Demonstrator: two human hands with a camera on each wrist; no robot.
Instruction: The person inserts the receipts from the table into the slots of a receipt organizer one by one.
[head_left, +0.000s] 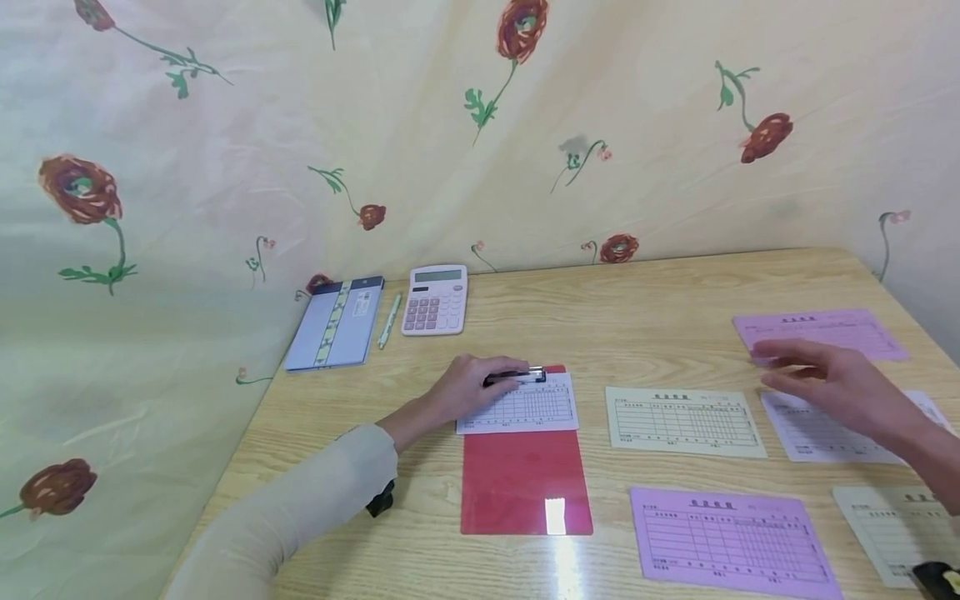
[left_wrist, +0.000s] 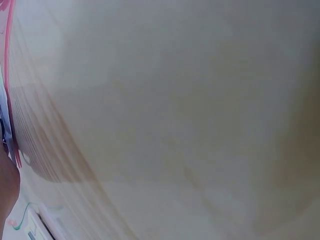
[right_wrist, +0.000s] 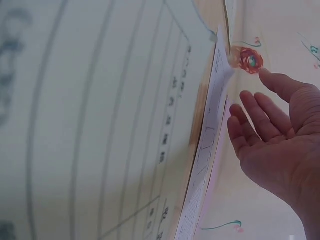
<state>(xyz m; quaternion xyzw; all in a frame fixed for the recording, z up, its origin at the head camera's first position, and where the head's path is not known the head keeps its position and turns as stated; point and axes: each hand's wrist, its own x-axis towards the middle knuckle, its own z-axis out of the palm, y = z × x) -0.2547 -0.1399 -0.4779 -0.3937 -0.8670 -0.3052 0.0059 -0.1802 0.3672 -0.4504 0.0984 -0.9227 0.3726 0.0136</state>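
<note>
A red clipboard (head_left: 525,483) lies on the table with a white printed slip (head_left: 536,408) at its upper end, under a black and silver clip (head_left: 536,375). My left hand (head_left: 480,387) is at that clip, its fingers and thumb on either side of it, holding the board there. My right hand (head_left: 832,383) hovers over a white slip (head_left: 832,442) at the right, palm empty and fingers loosely bent in the right wrist view. Just beyond its fingertips lies a pink slip (head_left: 847,329). The left wrist view mostly shows pale blurred surface, with part of the hand at its left edge.
A cream slip (head_left: 686,425) lies right of the clipboard. Nearer me are a purple slip (head_left: 735,542) and another cream slip (head_left: 885,525). At the back left stand a blue notebook (head_left: 307,333), a pen (head_left: 390,321) and a pink calculator (head_left: 437,300), before a flowered cloth (head_left: 420,108).
</note>
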